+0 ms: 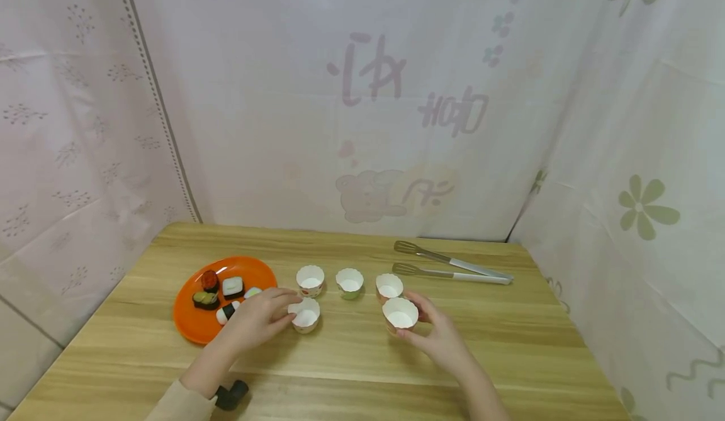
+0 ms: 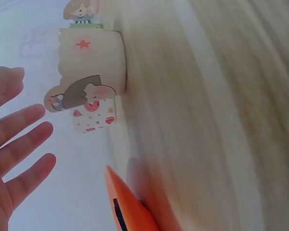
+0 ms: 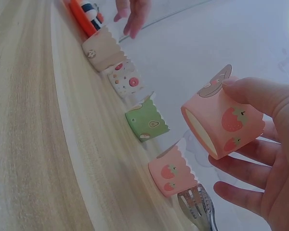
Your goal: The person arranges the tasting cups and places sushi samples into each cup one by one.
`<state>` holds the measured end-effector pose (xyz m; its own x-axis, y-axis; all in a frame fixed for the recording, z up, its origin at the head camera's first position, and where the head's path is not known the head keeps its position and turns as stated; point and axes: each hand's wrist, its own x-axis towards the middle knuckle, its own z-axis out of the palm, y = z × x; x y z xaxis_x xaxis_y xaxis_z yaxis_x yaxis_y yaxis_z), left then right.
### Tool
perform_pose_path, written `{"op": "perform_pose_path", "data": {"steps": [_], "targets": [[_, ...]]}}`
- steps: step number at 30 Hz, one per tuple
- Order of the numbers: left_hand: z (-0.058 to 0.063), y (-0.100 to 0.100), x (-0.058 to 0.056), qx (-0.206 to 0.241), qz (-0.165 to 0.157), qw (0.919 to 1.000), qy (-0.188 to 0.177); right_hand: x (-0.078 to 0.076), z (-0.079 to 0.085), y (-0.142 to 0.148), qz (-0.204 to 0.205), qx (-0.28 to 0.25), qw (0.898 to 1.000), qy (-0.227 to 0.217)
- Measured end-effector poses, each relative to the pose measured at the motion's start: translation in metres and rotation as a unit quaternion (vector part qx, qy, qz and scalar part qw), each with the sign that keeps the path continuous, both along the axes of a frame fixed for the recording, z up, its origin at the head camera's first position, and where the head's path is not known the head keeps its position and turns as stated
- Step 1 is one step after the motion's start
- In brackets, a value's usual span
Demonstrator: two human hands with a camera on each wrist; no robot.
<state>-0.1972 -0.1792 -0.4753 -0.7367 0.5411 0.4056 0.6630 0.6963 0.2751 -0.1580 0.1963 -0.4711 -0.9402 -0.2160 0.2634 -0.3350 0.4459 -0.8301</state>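
Nearest my wrist lens, the right hand [image 3: 280,161] grasped a strawberry-print baking cup [image 3: 216,122] in its fingers, raised just nearside of its twin [image 3: 169,174]; the left hand's [image 1: 260,319] fingers hung loose.

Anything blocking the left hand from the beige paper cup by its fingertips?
Nothing visible: the left wrist view shows only open space between the left hand and the beige paper cup. The white patterned cup stands beyond it; the orange plate lies left of both cups.
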Motion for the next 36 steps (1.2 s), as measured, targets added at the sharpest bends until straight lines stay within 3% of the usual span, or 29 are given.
{"op": "perform_pose_path", "data": {"steps": [8,17,26,36], "targets": [[0.007,0.004,0.001,0.026,-0.023,0.9993,0.009,0.0,0.0,-0.001,0.002,0.003,1.0,0.003],[0.012,0.011,0.0,0.025,-0.032,0.9992,-0.003,0.003,0.003,-0.002,0.0,-0.007,1.0,0.007],[0.015,0.018,-0.003,0.033,-0.064,0.9961,0.051,0.003,0.004,-0.002,-0.01,0.007,1.0,-0.01],[0.021,0.03,0.0,0.036,-0.067,0.9962,0.041,0.005,0.007,-0.005,-0.012,0.004,1.0,-0.016]]}}
